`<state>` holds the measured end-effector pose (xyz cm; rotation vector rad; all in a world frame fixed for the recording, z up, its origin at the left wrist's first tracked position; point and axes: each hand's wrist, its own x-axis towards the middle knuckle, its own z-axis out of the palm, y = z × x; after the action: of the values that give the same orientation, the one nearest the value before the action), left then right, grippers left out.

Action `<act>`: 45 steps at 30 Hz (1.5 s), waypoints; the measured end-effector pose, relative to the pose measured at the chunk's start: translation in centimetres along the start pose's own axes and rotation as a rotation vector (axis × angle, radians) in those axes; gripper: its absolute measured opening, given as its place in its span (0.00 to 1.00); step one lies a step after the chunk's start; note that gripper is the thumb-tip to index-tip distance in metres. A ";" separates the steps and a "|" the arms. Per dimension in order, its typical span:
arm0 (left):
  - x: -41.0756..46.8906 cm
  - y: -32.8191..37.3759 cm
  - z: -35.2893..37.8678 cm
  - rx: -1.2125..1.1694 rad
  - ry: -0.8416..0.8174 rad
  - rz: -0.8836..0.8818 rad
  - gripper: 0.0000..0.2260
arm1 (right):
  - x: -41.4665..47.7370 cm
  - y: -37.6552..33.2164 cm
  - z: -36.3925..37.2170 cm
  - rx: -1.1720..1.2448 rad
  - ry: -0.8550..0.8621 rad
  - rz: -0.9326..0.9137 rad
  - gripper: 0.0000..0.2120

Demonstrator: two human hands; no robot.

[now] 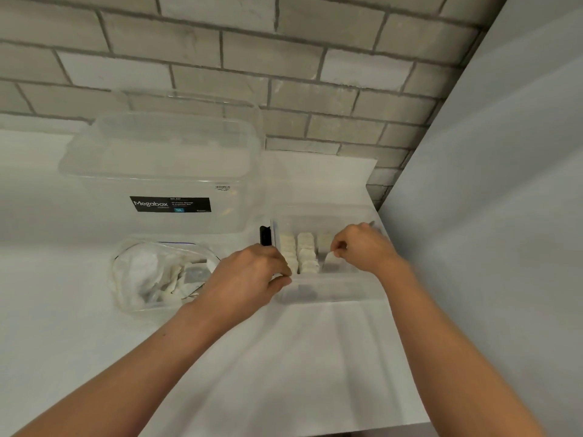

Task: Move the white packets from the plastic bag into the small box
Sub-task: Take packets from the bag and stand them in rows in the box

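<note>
A small clear box (pixel 328 291) stands on the white table at the right, with rows of white packets (pixel 305 252) standing inside. My right hand (pixel 362 247) is over the box and pinches one white packet (pixel 331 263) at the right row. My left hand (pixel 249 279) grips the box's near left corner. The clear plastic bag (pixel 157 275) lies to the left of the box, crumpled, with several white packets still in it.
A large clear storage tub (pixel 164 171) with a black Megabox label stands behind the bag against the brick wall. A small black object (pixel 265 235) sits at the box's left end. A grey wall (pixel 489 216) bounds the table on the right.
</note>
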<state>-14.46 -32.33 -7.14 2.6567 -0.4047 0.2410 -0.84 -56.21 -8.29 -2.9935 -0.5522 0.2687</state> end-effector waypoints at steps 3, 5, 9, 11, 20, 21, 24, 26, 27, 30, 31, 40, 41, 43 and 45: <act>0.0 0.1 0.0 0.009 -0.002 -0.013 0.08 | 1.1 -0.4 0.5 -0.035 -0.002 0.014 0.06; -0.2 0.2 0.1 0.006 0.010 -0.012 0.07 | 1.6 -0.6 0.5 -0.036 0.007 0.022 0.06; -0.4 0.3 0.2 0.000 0.034 -0.010 0.07 | 2.3 -0.9 0.3 -0.018 0.002 0.041 0.07; -0.5 0.3 0.2 0.005 0.039 -0.011 0.08 | 2.4 -1.1 0.2 -0.034 -0.005 0.051 0.06; -2.6 -1.8 -0.9 -0.129 0.105 0.010 0.10 | -1.6 -2.2 -2.1 0.222 0.306 0.128 0.07; -3.3 -2.8 -1.3 -0.145 0.174 -0.015 0.10 | -2.8 -3.1 -2.4 0.302 0.362 0.111 0.06; -5.9 -6.8 -2.9 -0.114 0.330 -0.112 0.09 | -6.4 -7.2 -2.6 0.529 0.469 0.036 0.04; -7.5 -9.7 -4.0 -0.031 0.368 -0.200 0.05 | -8.2 -10.9 -2.3 0.663 0.486 -0.007 0.04; -8.2 -11.0 -4.5 0.013 0.371 -0.249 0.07 | -8.7 -12.9 -1.9 0.717 0.476 -0.032 0.05; -9.9 -14.5 -5.1 0.093 0.361 -0.309 0.09 | -8.8 -18.7 -0.1 0.804 0.377 -0.149 0.05; -10.3 -15.3 -5.1 0.096 0.354 -0.311 0.09 | -8.5 -20.4 0.7 0.795 0.331 -0.196 0.06; -10.9 -17.6 -3.4 -0.077 0.003 -0.483 0.23 | -3.3 -26.6 6.9 0.149 -0.006 -0.129 0.09; -10.6 -17.9 -3.4 -0.090 -0.051 -0.502 0.28 | -2.9 -26.5 7.3 0.114 -0.008 -0.082 0.09; -10.3 -18.2 -3.5 -0.177 -0.123 -0.505 0.33 | -2.3 -26.3 7.8 0.086 0.021 -0.002 0.10; -10.3 -18.0 -3.8 -0.238 -0.124 -0.477 0.35 | -2.0 -26.2 7.9 0.066 0.083 0.037 0.10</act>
<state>-18.79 -12.67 -13.25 2.4475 0.1603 -0.1145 -13.20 -32.10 -12.69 -2.9373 -0.4712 0.1608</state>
